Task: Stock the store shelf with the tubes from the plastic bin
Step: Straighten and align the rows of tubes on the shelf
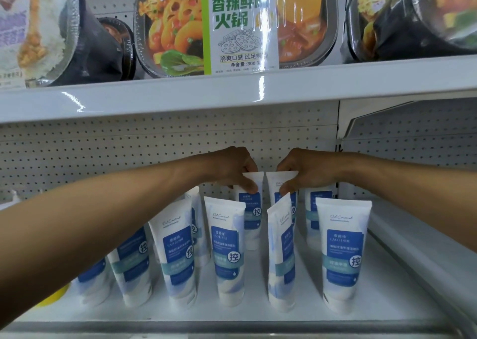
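Note:
Both my arms reach deep into the lower white shelf (pixel 258 313). My left hand (pixel 232 168) pinches the flat top end of a white and blue tube (pixel 254 217) standing cap down in the back row. My right hand (pixel 304 170) pinches the top of a second tube (pixel 277 183) right beside it. Several more white and blue tubes stand cap down in front, such as one at the right (pixel 340 251) and one in the middle (pixel 228 256). The plastic bin is out of view.
The shelf above (pixel 232 90) hangs low over my hands and carries packaged hot-pot meals (pixel 240 23). A perforated back panel (pixel 103 152) closes the rear. A shelf divider (pixel 413 238) bounds the right side. Something yellow (pixel 51 297) shows under my left forearm.

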{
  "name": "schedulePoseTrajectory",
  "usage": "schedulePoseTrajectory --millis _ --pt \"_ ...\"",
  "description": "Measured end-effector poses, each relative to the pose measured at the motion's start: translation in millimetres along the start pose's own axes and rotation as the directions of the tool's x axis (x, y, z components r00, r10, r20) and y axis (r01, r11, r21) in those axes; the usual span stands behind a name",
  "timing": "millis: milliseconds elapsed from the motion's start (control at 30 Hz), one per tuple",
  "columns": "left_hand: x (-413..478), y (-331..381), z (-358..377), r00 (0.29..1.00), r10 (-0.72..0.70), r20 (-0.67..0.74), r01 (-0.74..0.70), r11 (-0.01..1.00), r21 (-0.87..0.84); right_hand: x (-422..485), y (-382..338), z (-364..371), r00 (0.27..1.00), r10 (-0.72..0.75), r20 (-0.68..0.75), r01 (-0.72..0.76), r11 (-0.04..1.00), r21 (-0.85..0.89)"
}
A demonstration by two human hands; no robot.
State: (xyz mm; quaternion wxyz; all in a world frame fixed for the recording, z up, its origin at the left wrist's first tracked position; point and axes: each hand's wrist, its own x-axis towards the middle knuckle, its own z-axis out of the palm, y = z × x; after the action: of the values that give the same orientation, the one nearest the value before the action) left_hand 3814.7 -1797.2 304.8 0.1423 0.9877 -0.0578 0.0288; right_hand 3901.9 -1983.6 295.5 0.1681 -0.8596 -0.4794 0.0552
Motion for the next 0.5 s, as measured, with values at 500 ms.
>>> schedulePoseTrajectory --millis 500 --pt "-1.6 4.0 -2.5 0.993 -0.067 0.093 0.058 0.993 0.101 -4.2 -0.6 -1.1 1.0 -0.005 -0.002 0.005 0.999 -0.042"
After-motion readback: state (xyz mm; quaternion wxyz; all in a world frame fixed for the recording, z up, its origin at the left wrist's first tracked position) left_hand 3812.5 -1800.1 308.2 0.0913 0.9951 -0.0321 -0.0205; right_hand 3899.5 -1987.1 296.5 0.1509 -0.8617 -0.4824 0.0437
